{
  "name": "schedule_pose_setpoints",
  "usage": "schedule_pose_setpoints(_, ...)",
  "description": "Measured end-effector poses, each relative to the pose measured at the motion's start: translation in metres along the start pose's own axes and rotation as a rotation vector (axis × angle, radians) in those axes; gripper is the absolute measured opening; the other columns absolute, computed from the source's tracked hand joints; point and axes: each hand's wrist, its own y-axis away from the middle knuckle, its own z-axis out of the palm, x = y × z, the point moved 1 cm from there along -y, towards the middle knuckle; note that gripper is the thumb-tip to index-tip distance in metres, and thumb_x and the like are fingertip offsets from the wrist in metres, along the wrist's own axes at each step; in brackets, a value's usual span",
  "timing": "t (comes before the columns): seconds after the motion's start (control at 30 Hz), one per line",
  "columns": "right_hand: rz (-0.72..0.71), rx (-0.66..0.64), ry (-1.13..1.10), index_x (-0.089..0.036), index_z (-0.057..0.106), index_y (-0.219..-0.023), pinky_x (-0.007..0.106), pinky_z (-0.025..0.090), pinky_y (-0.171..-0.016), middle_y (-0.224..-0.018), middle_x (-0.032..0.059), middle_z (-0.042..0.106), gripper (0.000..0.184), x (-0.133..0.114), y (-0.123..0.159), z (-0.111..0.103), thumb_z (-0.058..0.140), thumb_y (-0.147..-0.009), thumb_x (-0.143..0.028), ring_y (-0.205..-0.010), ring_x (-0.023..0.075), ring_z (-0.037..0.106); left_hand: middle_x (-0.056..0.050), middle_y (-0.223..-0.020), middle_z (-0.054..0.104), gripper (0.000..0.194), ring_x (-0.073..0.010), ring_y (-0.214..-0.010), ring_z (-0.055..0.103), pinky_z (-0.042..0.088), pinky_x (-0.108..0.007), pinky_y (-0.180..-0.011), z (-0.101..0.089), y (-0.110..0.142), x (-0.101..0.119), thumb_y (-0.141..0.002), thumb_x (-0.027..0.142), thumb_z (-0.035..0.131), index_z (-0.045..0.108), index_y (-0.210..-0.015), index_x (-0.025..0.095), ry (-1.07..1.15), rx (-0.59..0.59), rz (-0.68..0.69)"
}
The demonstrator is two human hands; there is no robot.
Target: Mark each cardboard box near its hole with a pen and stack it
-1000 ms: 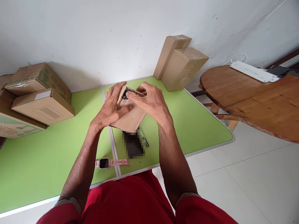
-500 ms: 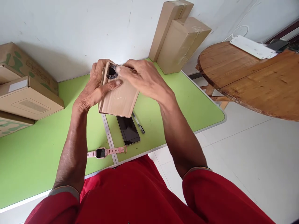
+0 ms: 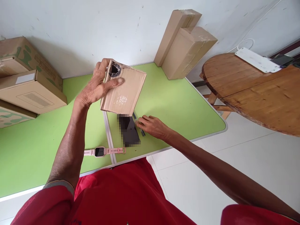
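Note:
My left hand grips a small brown cardboard box and holds it up above the green table. The box has a torn dark hole near its top corner. My right hand is down on the table with its fingertips closed on a thin dark pen-like tool. A dark phone lies flat just left of that hand. A pink watch lies near the table's front edge.
Stacked cardboard boxes sit at the table's left. Two long taped boxes lean against the white wall at the back. A round wooden table with a white power strip stands to the right, over a tiled floor.
My right hand has left the box's torn top and dropped to the pen-like tool on the table. My left hand now holds the box alone, slightly higher.

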Motion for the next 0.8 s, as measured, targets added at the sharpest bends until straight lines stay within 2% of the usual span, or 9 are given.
schedule_pose_setpoints(0.2,-0.072,-0.032,0.114,-0.015,0.079,-0.109,0.033,0.039,-0.065,-0.099,0.0102,0.079,0.04,0.008,-0.009,0.001,0.05,-0.102,0.012,-0.085,0.0204,0.066,-0.01,-0.13,0.059,0.071,-0.0372,-0.135,0.049,0.039,-0.072,-0.124,0.001,0.001,0.003,-0.092,0.088,0.073,0.056,-0.123,0.027,0.015,-0.012,0.002)
schedule_pose_setpoints(0.33,-0.049,0.043,0.058,-0.018,0.076,-0.099,0.031,0.042,-0.065,-0.093,0.0077,0.078,0.036,0.028,0.007,0.0,0.05,-0.103,0.007,-0.078,0.0182,0.068,-0.011,-0.134,0.061,0.069,-0.0426,-0.14,0.053,0.045,-0.07,-0.122,0.002,0.004,-0.001,-0.087,0.088,0.076,0.06,-0.125,0.032,0.02,0.017,-0.002)
schedule_pose_setpoints(0.43,0.254,0.4,-0.212,-0.023,0.07,-0.092,0.033,0.047,-0.061,-0.084,0.0055,0.075,0.019,0.052,0.018,-0.02,0.059,-0.101,-0.011,-0.063,0.0183,0.062,-0.01,-0.134,0.063,0.068,-0.0426,-0.14,0.056,0.05,-0.068,-0.118,0.002,0.009,-0.004,-0.087,0.084,0.077,0.06,-0.128,0.033,0.001,0.062,-0.013)
schedule_pose_setpoints(0.5,0.512,0.746,-0.385,-0.028,0.064,-0.093,0.036,0.049,-0.057,-0.076,0.002,0.068,0.01,0.066,0.017,-0.047,0.059,-0.101,-0.027,-0.055,0.0212,0.059,-0.01,-0.134,0.064,0.065,-0.041,-0.14,0.056,0.051,-0.065,-0.12,0.002,0.012,-0.005,-0.089,0.08,0.076,0.059,-0.131,0.033,-0.003,0.078,-0.021)
schedule_pose_setpoints(0.57,0.69,1.104,-0.616,-0.033,0.059,-0.095,0.04,0.049,-0.053,-0.067,-0.0014,0.058,0.009,0.07,0.006,-0.08,0.055,-0.103,-0.037,-0.052,0.0259,0.061,-0.01,-0.137,0.063,0.061,-0.0392,-0.14,0.056,0.051,-0.061,-0.123,0.003,0.014,-0.004,-0.091,0.075,0.076,0.059,-0.131,0.033,-0.003,0.08,-0.029)
schedule_pose_setpoints(0.63,0.708,1.37,-0.986,-0.035,0.059,-0.092,0.043,0.05,-0.051,-0.069,0.0014,0.064,0.011,0.065,-0.014,-0.113,0.057,-0.098,-0.044,-0.054,0.0284,0.066,-0.01,-0.138,0.063,0.056,-0.0381,-0.141,0.055,0.051,-0.057,-0.123,0.003,0.015,-0.002,-0.091,0.068,0.076,0.059,-0.13,0.032,-0.007,0.074,-0.032)
schedule_pose_setpoints(0.7,0.599,1.349,-1.232,-0.033,0.065,-0.104,0.045,0.058,-0.063,-0.09,0.0077,0.078,0.017,0.05,-0.04,-0.137,0.056,-0.098,-0.046,-0.076,0.03,0.078,-0.01,-0.139,0.063,0.053,-0.0376,-0.141,0.055,0.051,-0.057,-0.122,0.004,0.015,0.0,-0.09,0.062,0.077,0.058,-0.129,0.032,-0.02,0.06,-0.029)
schedule_pose_setpoints(0.77,0.477,1.265,-1.347,-0.033,0.063,-0.112,0.047,0.063,-0.072,-0.102,0.0088,0.081,0.02,0.034,-0.065,-0.147,0.054,-0.099,-0.045,-0.094,0.0305,0.081,-0.01,-0.138,0.064,0.051,-0.0371,-0.14,0.054,0.051,-0.057,-0.122,0.005,0.015,0.001,-0.09,0.059,0.078,0.058,-0.129,0.032,-0.037,0.055,-0.024)
schedule_pose_setpoints(0.8,0.44,1.247,-1.365,-0.034,0.061,-0.113,0.047,0.063,-0.074,-0.101,0.0077,0.079,0.018,0.026,-0.076,-0.147,0.055,-0.1,-0.045,-0.095,0.0307,0.081,-0.009,-0.138,0.064,0.052,-0.0368,-0.14,0.054,0.051,-0.057,-0.123,0.005,0.016,0.001,-0.09,0.058,0.079,0.058,-0.129,0.032,-0.044,0.058,-0.022)
